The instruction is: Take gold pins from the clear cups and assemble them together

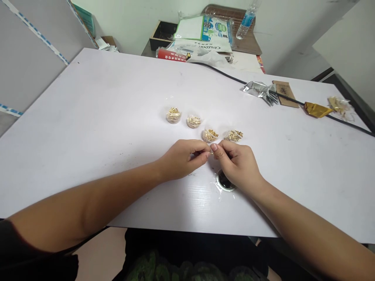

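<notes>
My left hand (183,159) and my right hand (240,163) meet fingertip to fingertip over the front half of the table. Both are closed in a pinch on a thin, gold-coloured metal piece (211,153); most of it is hidden by the fingers. Just beyond the hands stand several small clear cups of gold-coloured metal pieces: a far left cup (173,116), one beside it (193,121), one near my fingertips (210,135) and a right one (233,136). Partly under my right hand, a round hole with dark inside (225,181) has a pale ring and clear tape around it.
A black cable (221,72) crosses the back right of the white table (117,97), past silver foil (260,90), brown card (284,94) and a gold wrapper (317,110). Behind the table are a black box (162,33), plastic packages (202,29), a brown tray (252,43) and a bottle (246,23).
</notes>
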Motion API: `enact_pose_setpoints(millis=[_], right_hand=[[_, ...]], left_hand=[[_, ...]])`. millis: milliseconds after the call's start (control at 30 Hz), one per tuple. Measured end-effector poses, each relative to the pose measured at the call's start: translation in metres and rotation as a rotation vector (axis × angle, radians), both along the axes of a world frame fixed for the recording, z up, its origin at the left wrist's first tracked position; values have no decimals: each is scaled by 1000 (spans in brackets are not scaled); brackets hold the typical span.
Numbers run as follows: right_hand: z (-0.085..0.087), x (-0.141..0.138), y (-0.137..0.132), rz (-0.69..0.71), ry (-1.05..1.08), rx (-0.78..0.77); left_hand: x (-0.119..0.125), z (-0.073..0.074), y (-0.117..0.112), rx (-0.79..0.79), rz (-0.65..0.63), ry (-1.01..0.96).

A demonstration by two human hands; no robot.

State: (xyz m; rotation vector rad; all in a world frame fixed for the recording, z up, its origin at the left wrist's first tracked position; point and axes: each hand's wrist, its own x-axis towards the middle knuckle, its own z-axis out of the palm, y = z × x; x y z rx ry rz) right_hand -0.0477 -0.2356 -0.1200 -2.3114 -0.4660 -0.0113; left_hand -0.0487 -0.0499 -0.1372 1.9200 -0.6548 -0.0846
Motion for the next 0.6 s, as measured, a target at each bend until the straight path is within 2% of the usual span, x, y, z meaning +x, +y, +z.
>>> enact_pose_setpoints(millis=[167,600], right_hand=[[-2,-1,2,-27,-24,1],[-1,0,1,7,-52,-101]], left_hand=[[0,0,-2,5,21,-19],[-2,-3,-2,56,7,-149]])
